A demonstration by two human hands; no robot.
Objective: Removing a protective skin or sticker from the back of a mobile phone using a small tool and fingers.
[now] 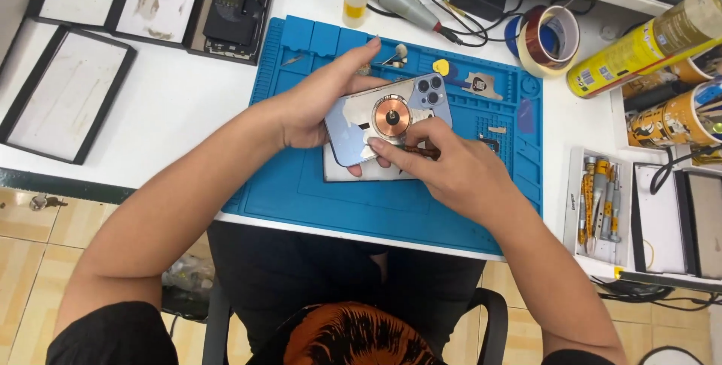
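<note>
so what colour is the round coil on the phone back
Copper-orange coil, clearest in the head view.

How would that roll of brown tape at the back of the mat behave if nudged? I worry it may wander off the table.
The tape roll looks tilted, leaning partly on its edge, so a nudge could tip it flat or start it rolling. Its hollow core suggests it is light and would move easily. The yellow can lying beside it might stop it on that side.
</note>
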